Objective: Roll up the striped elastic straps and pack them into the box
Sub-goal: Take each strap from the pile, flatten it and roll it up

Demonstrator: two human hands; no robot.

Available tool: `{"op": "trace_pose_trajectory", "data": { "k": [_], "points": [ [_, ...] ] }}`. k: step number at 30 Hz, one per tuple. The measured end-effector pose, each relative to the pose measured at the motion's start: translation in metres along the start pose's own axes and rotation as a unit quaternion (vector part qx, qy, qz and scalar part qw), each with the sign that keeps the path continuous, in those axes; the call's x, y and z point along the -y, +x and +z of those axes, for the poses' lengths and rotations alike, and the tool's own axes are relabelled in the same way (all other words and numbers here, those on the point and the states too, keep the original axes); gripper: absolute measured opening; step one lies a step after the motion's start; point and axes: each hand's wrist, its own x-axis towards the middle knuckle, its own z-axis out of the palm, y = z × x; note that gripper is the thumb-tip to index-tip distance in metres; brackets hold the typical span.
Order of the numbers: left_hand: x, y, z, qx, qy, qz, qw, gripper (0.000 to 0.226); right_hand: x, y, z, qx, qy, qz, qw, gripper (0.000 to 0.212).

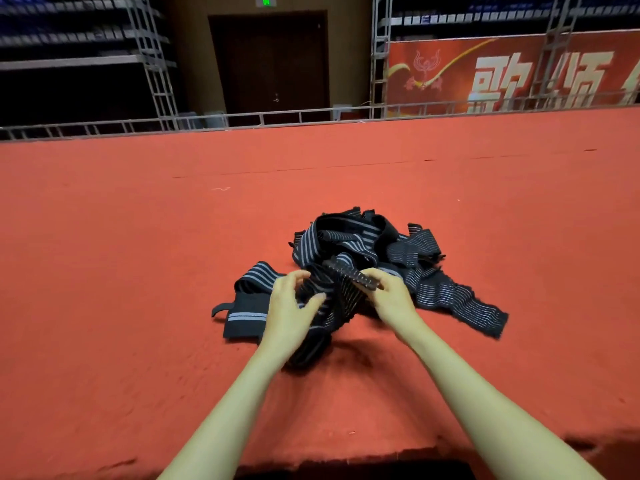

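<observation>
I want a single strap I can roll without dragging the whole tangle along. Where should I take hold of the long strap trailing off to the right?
Best guess: pinch the long strap at its free far-right end, coming from the right. That end lies flat on the red carpet, clear of the pile.

A heap of straps [363, 251] lies on the surface [138, 254], near its front middle. Both hands sit at the heap's near edge: left hand [289, 306] left, right hand [391, 296] right. A railing [263, 116] runs behind the surface, a door [270, 64] beyond it.
</observation>
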Motion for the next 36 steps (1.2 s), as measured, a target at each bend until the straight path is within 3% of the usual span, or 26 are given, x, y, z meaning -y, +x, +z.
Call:
{"op": "trace_pose_trajectory", "data": {
  "k": [4,8,10,13,15,18,22,27,29,32,36],
  "points": [
    [0.043,-0.015,0.014,0.152,0.243,-0.026,0.958,0.065,0.016,0.009,-0.019,-0.037,0.029,0.054,0.997,0.046],
    [0.057,-0.016,0.017,0.118,0.293,-0.013,0.949,0.066,0.015,0.016,-0.035,-0.027,0.018,0.05,0.998,0.018],
    [0.06,-0.013,0.016,0.165,0.267,-0.004,0.949,0.073,0.014,0.015,-0.039,-0.021,0.045,0.055,0.997,0.031],
    [0.057,-0.01,0.015,0.226,0.136,0.005,0.965,0.077,0.017,0.008,-0.04,0.042,0.122,0.05,0.99,0.058],
    [0.058,-0.009,0.017,0.192,0.119,0.034,0.974,0.06,0.019,0.006,-0.039,0.068,0.131,0.03,0.989,0.051],
    [0.067,-0.01,0.02,0.146,0.209,0.105,0.961,0.038,0.026,0.01,-0.04,0.007,0.134,0.007,0.991,0.028],
    [0.082,-0.01,0.025,0.161,0.243,0.09,0.952,0.043,0.033,0.024,-0.037,-0.048,0.135,-0.002,0.99,0.03],
    [0.069,0.017,0.033,0.054,0.228,0.036,0.972,0.044,0.067,0.052,-0.032,-0.08,0.124,-0.063,0.987,0.035],
    [0.066,0.031,0.032,0.083,0.218,0.008,0.972,0.046,0.082,0.058,-0.03,-0.077,0.135,-0.09,0.984,0.027],
    [0.057,0.047,0.027,0.128,0.131,-0.027,0.983,0.048,0.087,0.06,-0.028,-0.067,0.115,-0.111,0.985,0.022],
    [0.03,0.053,0.006,0.051,-0.056,-0.036,0.997,0.047,0.082,0.058,-0.032,-0.035,0.152,-0.077,0.985,0.015]
  ]
}}
